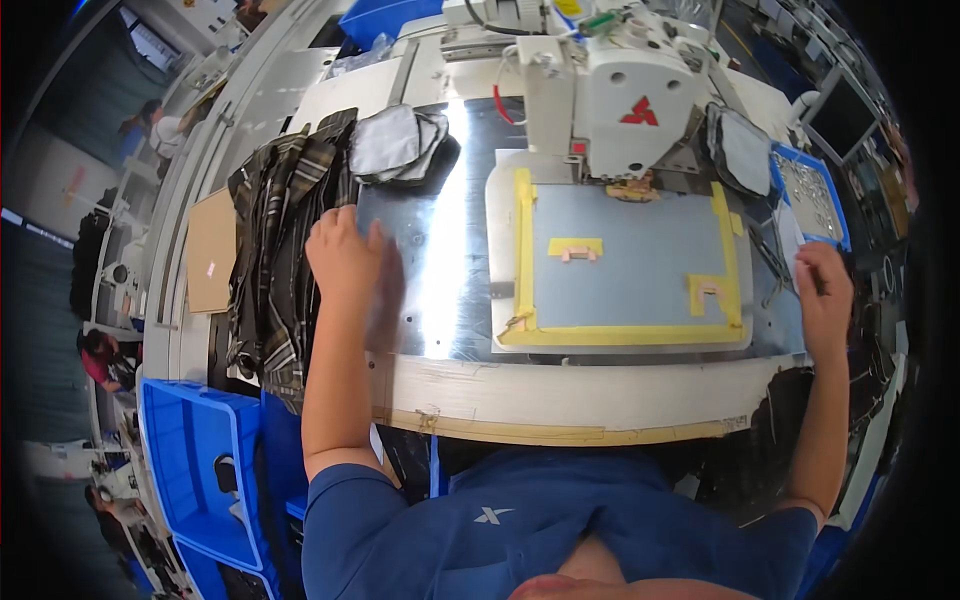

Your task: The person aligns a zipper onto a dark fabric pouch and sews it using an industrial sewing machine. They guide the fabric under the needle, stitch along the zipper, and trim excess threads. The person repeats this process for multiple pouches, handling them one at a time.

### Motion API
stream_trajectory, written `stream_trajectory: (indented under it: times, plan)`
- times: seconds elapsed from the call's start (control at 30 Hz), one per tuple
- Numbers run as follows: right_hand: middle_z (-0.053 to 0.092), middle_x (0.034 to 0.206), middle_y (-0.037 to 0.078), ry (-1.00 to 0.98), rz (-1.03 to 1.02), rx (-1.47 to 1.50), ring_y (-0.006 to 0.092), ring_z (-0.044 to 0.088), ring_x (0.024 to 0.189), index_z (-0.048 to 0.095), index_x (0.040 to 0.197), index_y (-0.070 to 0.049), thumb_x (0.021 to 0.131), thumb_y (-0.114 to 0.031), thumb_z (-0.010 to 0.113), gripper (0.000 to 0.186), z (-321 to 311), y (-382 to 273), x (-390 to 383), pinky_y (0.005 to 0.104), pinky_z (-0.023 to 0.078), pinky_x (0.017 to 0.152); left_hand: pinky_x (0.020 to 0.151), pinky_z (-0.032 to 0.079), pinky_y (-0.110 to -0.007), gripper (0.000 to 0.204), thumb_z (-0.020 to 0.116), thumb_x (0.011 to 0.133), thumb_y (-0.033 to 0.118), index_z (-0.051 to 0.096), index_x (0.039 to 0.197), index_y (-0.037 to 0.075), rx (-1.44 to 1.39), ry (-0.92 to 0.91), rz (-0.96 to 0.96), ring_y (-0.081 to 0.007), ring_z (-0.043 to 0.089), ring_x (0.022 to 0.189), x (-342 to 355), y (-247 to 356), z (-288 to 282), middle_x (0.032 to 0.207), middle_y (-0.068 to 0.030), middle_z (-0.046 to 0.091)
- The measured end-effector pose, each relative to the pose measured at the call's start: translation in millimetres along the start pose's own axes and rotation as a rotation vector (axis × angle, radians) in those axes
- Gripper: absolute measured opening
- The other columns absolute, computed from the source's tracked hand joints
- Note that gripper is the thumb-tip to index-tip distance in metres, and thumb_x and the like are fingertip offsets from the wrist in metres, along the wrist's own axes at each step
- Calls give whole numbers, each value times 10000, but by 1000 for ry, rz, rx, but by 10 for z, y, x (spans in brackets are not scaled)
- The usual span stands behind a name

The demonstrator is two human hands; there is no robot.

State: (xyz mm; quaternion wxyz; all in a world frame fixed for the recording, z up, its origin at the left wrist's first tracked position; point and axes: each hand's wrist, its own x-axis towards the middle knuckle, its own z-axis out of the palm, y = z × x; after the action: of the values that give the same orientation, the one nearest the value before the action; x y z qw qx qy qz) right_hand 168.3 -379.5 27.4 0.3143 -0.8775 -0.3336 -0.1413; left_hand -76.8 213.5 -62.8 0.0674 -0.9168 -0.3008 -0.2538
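My left hand [345,258] is over the right edge of a pile of plaid fabric pieces [275,230], fingers bent and thumb apart. Nothing shows in its grasp, though its fingertips are partly hidden. Ahead of it sits a small stack of grey-white pocket-shaped pieces [388,140]. At the right end of the table, my right hand [825,295] has its fingers curled at the edge of a thin white piece [788,232]. A dark slender metal tool [768,255] lies just left of that hand. Between my hands a grey template plate [630,260], edged with yellow tape, lies under the sewing machine head [635,105].
A second stack of pale pieces [742,150] lies right of the machine head. Beyond my right hand stands a blue tray [845,235] of small metallic parts, with a monitor [842,115] behind. Brown cardboard [208,255] and blue bins [200,470] are at the left.
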Motion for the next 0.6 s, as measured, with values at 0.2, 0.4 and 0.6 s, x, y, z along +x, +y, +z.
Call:
stream_trajectory:
  times: [0.2, 0.4, 0.6]
  plan:
    - [687, 996, 139, -325, -298, 204, 306, 683, 919, 675, 938, 14, 935, -45, 713, 70, 1124, -648, 409, 369, 537, 797, 898, 557, -509, 399, 745, 930, 363, 708, 1155, 35, 331, 117, -309, -401, 690, 1058, 148, -1185, -187, 1101, -179, 711]
    - [656, 913, 122, -426, -5, 408, 278, 659, 781, 697, 904, -12, 915, -97, 755, 104, 1982, -621, 315, 373, 526, 682, 981, 565, -472, 543, 711, 982, 456, 770, 1191, -41, -29, -240, -557, -435, 725, 1102, 278, -2276, -131, 1146, -270, 767]
    - [638, 872, 97, -371, -100, 371, 262, 631, 718, 673, 858, -24, 899, -121, 777, 148, 2023, -670, 261, 381, 507, 641, 940, 573, -449, 513, 779, 940, 446, 798, 1120, -33, -268, -214, -672, -377, 764, 1037, 284, -2717, -105, 1072, -239, 795]
